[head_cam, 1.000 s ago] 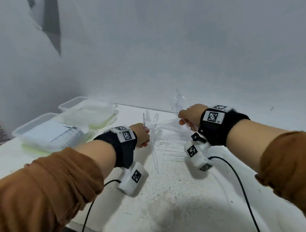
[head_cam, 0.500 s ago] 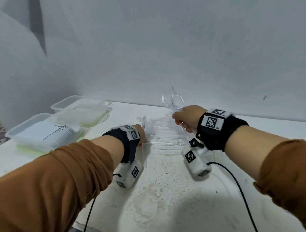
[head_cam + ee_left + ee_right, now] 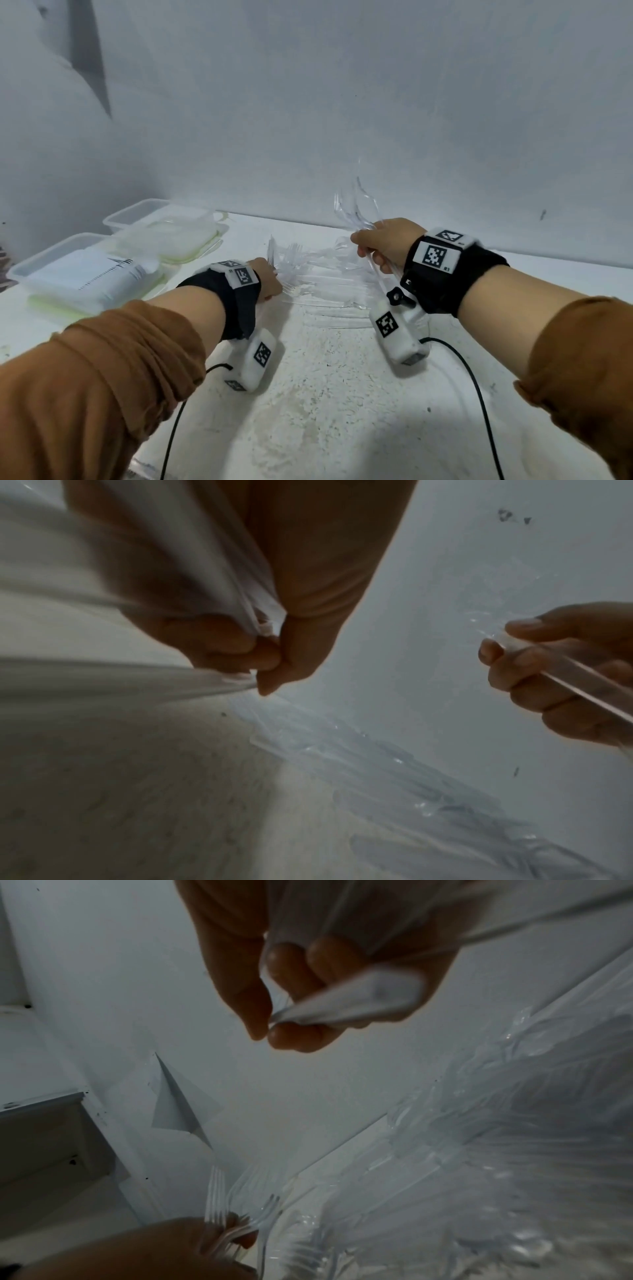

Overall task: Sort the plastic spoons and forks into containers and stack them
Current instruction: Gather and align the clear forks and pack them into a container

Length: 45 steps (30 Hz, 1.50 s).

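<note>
Gripping forks (image 3: 219, 1231), the left hand (image 3: 164, 1250) shows tines only wrist-side.

On the table (image 3: 325, 394), two containers (image 3: 144, 240) sit at the far left, one behind the other. A spread of loose cutlery (image 3: 325, 291) lies mid-table near the back wall (image 3: 342, 102). The left hand (image 3: 269, 279) grips forks (image 3: 272, 253) at the spread's left edge; the right hand (image 3: 383, 245) holds spoons (image 3: 356, 209) above its right end.

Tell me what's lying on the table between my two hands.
Loose clear plastic cutlery lies scattered between the left hand and right hand, seen in the head view.
</note>
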Each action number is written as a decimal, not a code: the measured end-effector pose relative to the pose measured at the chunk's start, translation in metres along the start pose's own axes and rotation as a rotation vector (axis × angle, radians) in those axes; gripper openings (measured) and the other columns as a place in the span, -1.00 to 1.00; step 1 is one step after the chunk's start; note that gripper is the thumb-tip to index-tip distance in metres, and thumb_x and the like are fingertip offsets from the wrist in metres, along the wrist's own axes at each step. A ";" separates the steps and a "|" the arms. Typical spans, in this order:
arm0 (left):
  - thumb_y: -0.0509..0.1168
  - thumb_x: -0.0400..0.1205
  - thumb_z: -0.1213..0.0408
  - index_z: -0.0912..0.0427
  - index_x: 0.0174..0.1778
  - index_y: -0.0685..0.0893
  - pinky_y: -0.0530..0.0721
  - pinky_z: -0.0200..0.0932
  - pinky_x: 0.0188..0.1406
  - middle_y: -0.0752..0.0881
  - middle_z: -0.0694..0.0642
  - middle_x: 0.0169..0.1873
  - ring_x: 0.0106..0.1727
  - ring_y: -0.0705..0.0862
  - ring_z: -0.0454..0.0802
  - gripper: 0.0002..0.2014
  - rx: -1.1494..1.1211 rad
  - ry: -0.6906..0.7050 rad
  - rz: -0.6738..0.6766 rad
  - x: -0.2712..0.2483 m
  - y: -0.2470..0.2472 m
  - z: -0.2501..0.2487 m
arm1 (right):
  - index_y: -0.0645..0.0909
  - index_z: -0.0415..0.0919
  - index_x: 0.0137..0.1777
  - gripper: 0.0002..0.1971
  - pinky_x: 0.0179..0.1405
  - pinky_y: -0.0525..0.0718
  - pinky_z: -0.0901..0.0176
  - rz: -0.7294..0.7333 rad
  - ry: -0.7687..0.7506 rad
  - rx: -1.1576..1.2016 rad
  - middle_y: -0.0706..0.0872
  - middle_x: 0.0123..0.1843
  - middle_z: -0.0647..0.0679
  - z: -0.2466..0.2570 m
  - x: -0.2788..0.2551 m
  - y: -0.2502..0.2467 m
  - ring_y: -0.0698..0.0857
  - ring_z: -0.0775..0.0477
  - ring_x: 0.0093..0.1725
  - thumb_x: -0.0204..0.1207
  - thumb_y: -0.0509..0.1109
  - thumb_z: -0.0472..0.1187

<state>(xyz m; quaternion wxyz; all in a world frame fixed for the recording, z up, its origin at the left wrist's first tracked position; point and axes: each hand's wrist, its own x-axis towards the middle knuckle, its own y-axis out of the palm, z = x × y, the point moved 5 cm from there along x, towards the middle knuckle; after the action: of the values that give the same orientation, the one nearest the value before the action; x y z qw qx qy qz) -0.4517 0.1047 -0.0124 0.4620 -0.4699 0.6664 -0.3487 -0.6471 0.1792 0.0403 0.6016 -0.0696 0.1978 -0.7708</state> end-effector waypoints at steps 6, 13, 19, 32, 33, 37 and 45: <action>0.28 0.50 0.43 0.26 -0.19 0.53 0.46 -0.24 -0.49 0.56 0.16 -0.51 -0.52 0.47 0.04 -0.95 -0.453 0.136 -0.123 -0.008 -0.032 0.010 | 0.56 -0.23 -0.24 -0.87 -0.59 0.34 0.29 0.014 -0.074 0.056 0.68 -0.36 -0.04 0.021 -0.010 0.008 0.42 0.08 -0.58 0.53 0.37 -0.24; 0.24 0.62 0.50 0.08 -0.27 0.34 0.43 -0.36 -0.64 0.47 0.06 -0.43 -0.57 0.50 -0.17 -0.72 -1.161 0.383 -0.036 -0.037 -0.063 0.003 | 0.59 -0.32 -0.09 -0.91 -0.69 0.33 0.36 -0.044 -0.217 0.270 0.67 -0.37 -0.06 0.050 -0.028 0.023 0.42 0.14 -0.66 0.52 0.40 -0.28; 0.26 0.62 0.51 0.06 -0.24 0.34 0.43 -0.39 -0.65 0.48 -0.01 -0.49 -0.61 0.50 -0.23 -0.70 -1.519 0.456 0.063 -0.044 -0.064 0.017 | 0.63 -0.24 -0.22 -0.90 -0.66 0.39 0.37 -0.106 -0.253 0.370 0.71 -0.40 0.01 0.059 -0.046 0.052 0.43 0.13 -0.63 0.50 0.44 -0.25; 0.19 0.64 0.52 0.06 -0.38 0.40 0.45 -0.38 -0.58 0.68 -0.05 -0.53 -0.46 0.67 -0.22 -0.66 -1.533 0.557 0.217 -0.049 -0.061 0.071 | 0.57 -0.28 -0.14 -0.86 -0.67 0.40 0.35 -0.118 -0.186 0.286 0.68 -0.35 -0.01 0.063 -0.053 0.158 0.49 0.15 -0.65 0.47 0.47 -0.25; 0.19 0.64 0.53 0.07 -0.36 0.40 0.45 -0.38 -0.59 0.69 -0.03 -0.53 -0.45 0.67 -0.20 -0.67 -1.552 0.551 0.229 -0.047 -0.061 0.077 | 0.57 -0.28 -0.11 -0.86 -0.68 0.40 0.36 -0.122 -0.174 0.273 0.69 -0.35 -0.02 0.063 -0.053 0.164 0.49 0.15 -0.65 0.47 0.47 -0.25; 0.23 0.61 0.52 0.04 -0.27 0.36 0.45 -0.33 -0.51 0.70 -0.06 -0.46 -0.40 0.71 -0.19 -0.70 -1.543 0.536 0.244 -0.039 -0.062 0.098 | 0.55 -0.19 -0.22 -0.86 -0.68 0.40 0.35 -0.121 -0.141 0.267 0.75 -0.35 -0.07 0.063 -0.055 0.184 0.48 0.12 -0.65 0.48 0.47 -0.26; 0.32 0.55 0.38 0.04 -0.29 0.49 0.48 -0.36 -0.48 0.73 -0.08 -0.46 -0.37 0.70 -0.21 -0.81 -1.542 0.555 0.229 -0.037 -0.076 0.118 | 0.62 -0.25 -0.15 -0.91 -0.66 0.38 0.34 -0.119 -0.149 0.280 0.69 -0.45 -0.02 0.063 -0.061 0.199 0.44 0.10 -0.64 0.44 0.49 -0.29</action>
<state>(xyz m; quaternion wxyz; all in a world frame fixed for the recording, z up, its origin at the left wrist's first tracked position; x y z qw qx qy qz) -0.3124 0.1120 0.0279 -0.1389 -0.4807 0.8523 0.1524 -0.4297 0.1842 0.0284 0.5717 -0.0537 0.0389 -0.8178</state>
